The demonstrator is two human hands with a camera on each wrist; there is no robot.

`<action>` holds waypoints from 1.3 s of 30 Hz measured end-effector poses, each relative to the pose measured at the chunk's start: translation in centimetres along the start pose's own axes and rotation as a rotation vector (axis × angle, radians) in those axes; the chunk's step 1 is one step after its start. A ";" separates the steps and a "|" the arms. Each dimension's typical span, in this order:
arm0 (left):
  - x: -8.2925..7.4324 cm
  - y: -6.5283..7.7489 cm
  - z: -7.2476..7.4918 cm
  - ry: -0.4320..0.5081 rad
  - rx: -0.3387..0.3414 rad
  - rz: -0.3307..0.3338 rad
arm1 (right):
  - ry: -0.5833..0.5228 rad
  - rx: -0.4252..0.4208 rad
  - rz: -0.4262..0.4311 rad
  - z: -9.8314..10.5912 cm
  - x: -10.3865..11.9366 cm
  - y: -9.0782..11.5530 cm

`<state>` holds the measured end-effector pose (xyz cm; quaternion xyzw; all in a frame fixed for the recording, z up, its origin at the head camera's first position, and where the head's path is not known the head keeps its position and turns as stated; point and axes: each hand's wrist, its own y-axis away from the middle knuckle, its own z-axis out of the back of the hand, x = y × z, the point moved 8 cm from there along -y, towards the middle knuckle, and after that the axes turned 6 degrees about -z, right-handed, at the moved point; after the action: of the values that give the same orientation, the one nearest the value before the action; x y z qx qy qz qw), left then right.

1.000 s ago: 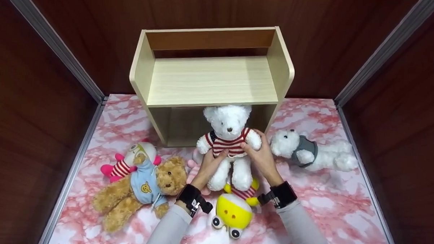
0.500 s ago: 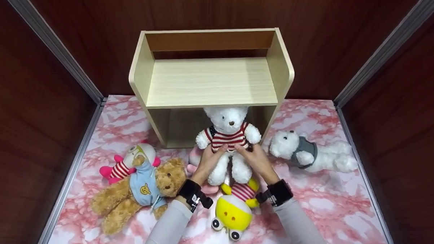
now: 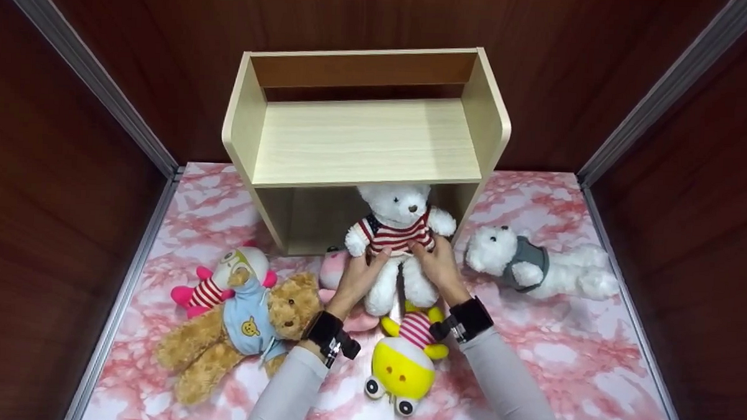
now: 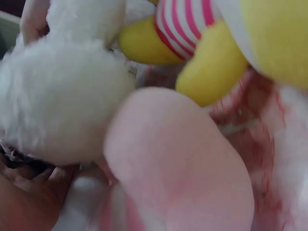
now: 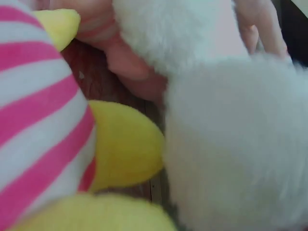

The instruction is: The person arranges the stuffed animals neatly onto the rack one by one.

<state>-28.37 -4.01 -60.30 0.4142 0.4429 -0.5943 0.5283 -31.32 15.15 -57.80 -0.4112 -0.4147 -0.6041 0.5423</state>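
Both hands grip a white teddy bear point(image 3: 397, 239) in a red-and-white striped sweater, upright and facing me at the mouth of the shelf unit's lower compartment. My left hand point(image 3: 362, 278) holds its lower body on one side, thumb on the sweater's front. On the other side my right hand point(image 3: 440, 271) does the same. The bear's ears are partly hidden under the upper board of the shelf unit point(image 3: 369, 141). Its white legs point(image 5: 236, 139) fill much of the right wrist view. In the left wrist view a pink plush toy point(image 4: 178, 159) lies close under the left hand.
A yellow frog plush point(image 3: 402, 366) lies between my forearms. To the left are a brown teddy bear point(image 3: 251, 317) in a blue top and a pink plush point(image 3: 208, 290) with a striped body. A white bear point(image 3: 530, 262) in a grey vest lies right. Dark walls enclose the floor.
The white bear has sunk and moved in toward the lower compartment, its head now partly under the upper board. It has also shifted slightly right, with both hands still holding it.
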 end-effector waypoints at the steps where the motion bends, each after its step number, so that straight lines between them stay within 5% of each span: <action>1: -0.2 0.0 0.3 -0.044 -0.017 -0.015 | -0.003 -0.016 0.002 0.0 0.1 -0.1; 5: -0.7 0.2 1.5 -0.190 -0.116 -0.099 | -0.030 -0.064 0.011 0.1 0.3 -0.8; 10: -1.8 0.9 2.8 -0.418 -0.248 -0.280 | -0.067 -0.108 -0.027 0.1 -0.3 -2.0; 14: -2.0 1.3 3.0 -0.539 -0.241 -0.356 | -0.092 -0.140 -0.050 0.0 -0.5 -3.2; 30: 0.9 1.8 1.1 -0.692 -0.049 -0.249 | -0.173 -0.189 -0.167 -0.5 -1.7 -7.4; 39: 1.7 2.2 1.0 -0.729 -0.023 -0.252 | -0.310 -0.255 -0.195 -0.7 -2.4 -9.4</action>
<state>-26.42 -5.51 -61.86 0.1123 0.2801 -0.7579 0.5784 -40.53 15.92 -60.81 -0.5222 -0.4512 -0.6307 0.3549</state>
